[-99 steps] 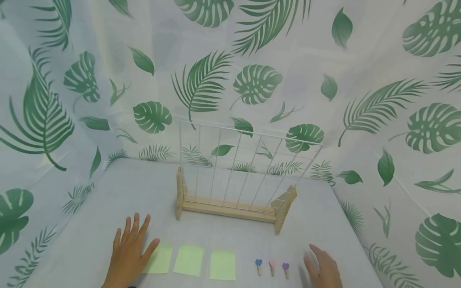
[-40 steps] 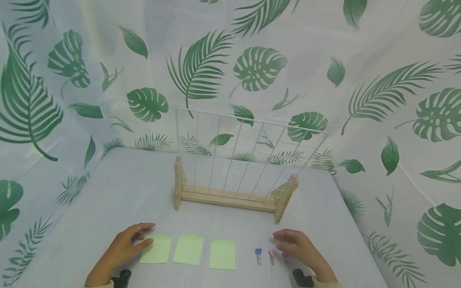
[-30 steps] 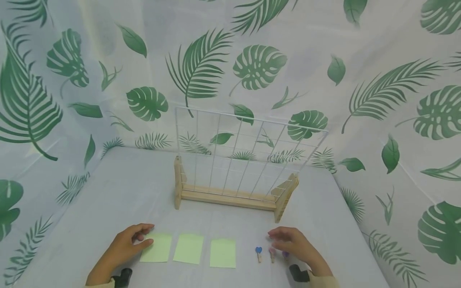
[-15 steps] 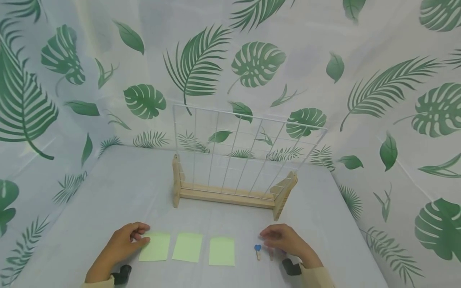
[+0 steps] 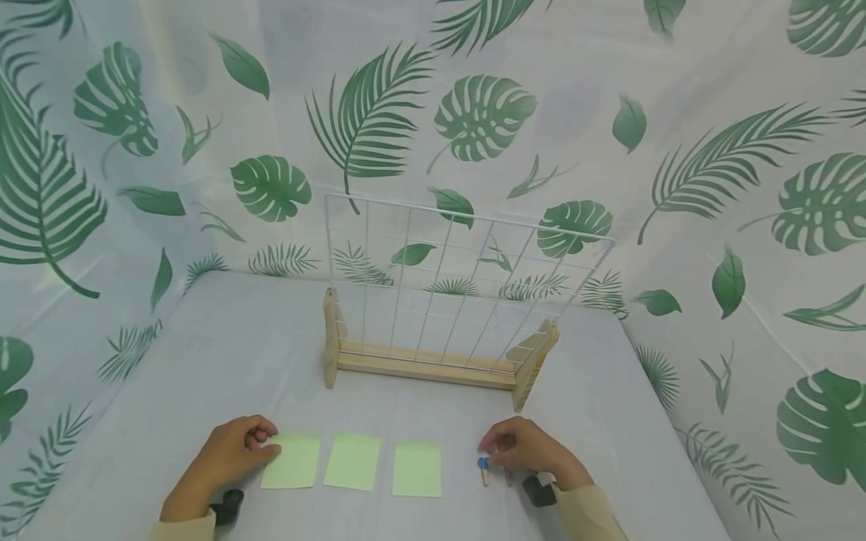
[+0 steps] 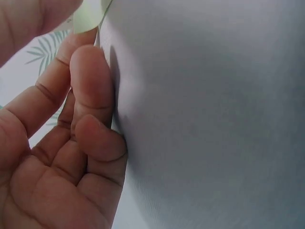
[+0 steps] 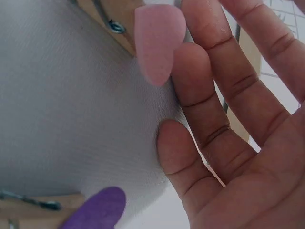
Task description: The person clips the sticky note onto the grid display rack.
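Observation:
My left hand [image 5: 233, 454] is at the left edge of the leftmost green sticky note [image 5: 292, 462]. In the left wrist view the note's bent corner [image 6: 88, 16] lies between thumb and index finger, the other fingers curled on the cloth. Two more sticky notes, the middle one [image 5: 352, 462] and the right one [image 5: 417, 469], lie flat beside it. Over the mini clothespins hovers my right hand [image 5: 528, 448], thumb and index fingertips at the blue heart clothespin [image 5: 484, 476]. The pink heart clothespin [image 7: 159, 40] and purple heart clothespin [image 7: 97, 210] lie below its loosely bent fingers.
Behind the notes stands a white wire grid [image 5: 433, 282] in a wooden base [image 5: 426, 370], leaning back. A white cloth [image 5: 237, 346] covers the table. Leaf-printed curtains [image 5: 575, 60] enclose the back and both sides.
Both hands, spread farther apart at first, have come inward. The right hand has slid left over the clothespins to the blue heart. The left thumb and index finger have closed on the note's edge.

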A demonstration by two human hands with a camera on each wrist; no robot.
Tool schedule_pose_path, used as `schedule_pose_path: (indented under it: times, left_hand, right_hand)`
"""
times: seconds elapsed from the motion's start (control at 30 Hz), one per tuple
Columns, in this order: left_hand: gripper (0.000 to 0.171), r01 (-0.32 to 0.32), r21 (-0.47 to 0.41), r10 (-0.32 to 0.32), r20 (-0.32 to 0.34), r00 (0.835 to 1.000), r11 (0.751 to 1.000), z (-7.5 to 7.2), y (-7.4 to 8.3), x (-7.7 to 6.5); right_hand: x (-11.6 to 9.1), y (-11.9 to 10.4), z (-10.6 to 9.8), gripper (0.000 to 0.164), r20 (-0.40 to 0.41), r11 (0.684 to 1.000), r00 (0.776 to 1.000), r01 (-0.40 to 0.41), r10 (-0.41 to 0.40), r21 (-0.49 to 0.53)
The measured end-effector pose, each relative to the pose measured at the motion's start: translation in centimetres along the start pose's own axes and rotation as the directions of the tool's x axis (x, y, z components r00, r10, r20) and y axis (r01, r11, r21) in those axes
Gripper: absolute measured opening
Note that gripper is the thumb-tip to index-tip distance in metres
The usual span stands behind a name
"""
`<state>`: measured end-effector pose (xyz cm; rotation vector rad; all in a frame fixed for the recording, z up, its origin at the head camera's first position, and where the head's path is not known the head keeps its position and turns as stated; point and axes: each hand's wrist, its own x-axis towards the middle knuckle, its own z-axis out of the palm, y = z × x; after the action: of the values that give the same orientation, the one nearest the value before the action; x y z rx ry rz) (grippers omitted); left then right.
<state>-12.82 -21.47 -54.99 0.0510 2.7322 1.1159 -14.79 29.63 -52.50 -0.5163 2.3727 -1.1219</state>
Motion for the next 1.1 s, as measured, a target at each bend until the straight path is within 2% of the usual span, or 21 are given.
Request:
schedule_pose_path:
  times: [0.17, 0.27, 0.43, 0.83, 1.1]
  left_hand:
    - [0.022, 0.020, -0.001, -0.020, 0.008, 1.000, 1.000, -0.11, -0.19, 0.15]
    - [0.017, 0.005, -0.012, -0.005, 0.008, 1.000, 1.000, -0.23, -0.36, 0.21]
    - [0.009, -0.029, -0.018, 0.029, 0.010, 1.000, 0.999, -0.32, -0.36, 0.24]
    - [0.010, -0.067, 0.011, 0.066, 0.019, 0.998, 0.998, -0.33, -0.61, 0.35]
    - [0.008, -0.063, -0.007, 0.064, 0.064, 0.996, 0.998, -0.79, -0.47, 0.61]
  right_hand:
    - [0.61, 0.23, 0.07, 0.016, 0.013, 1.000, 1.000, 0.027, -0.027, -0.008]
    - [0.82, 0.53, 0.25, 0.016, 0.010, 0.999, 0.999, 0.036, -0.035, -0.011]
    - [0.56, 0.82, 0.50, 0.013, -0.010, 0.999, 1.000, 0.004, -0.005, -0.051]
    - [0.17, 0.77, 0.30, 0.010, 0.004, 0.995, 1.000, 0.029, -0.029, -0.091]
    - [0.05, 0.46, 0.01, 0.007, 0.049, 0.999, 0.998, 0.036, -0.036, -0.016]
